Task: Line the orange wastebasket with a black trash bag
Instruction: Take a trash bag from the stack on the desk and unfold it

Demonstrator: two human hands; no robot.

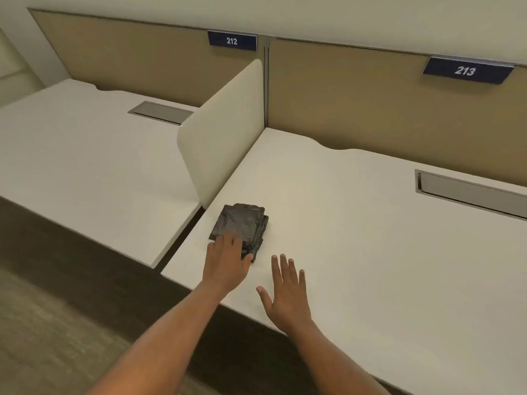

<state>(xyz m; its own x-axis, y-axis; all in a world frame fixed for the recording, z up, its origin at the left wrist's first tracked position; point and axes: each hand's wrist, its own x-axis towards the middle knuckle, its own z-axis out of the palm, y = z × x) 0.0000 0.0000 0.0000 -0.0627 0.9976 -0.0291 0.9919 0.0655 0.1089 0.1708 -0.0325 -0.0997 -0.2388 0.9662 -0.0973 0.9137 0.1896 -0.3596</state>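
A stack of folded black trash bags [242, 223] lies on the white desk [356, 238] near its front left corner. My left hand [226, 262] rests on the near edge of the stack, fingers spread over the top bag and thumb at its right side. My right hand [285, 292] hovers flat over the desk just right of the stack, fingers apart, holding nothing. The orange wastebasket is not in view.
A cream divider panel [222, 129] separates this desk from the neighbouring desk [85, 166] on the left. Tan partition walls carry number plates 212 [232, 40] and 213 [466, 70]. A cable slot [470, 193] sits at the desk's right rear. Dark floor [57, 309] lies below.
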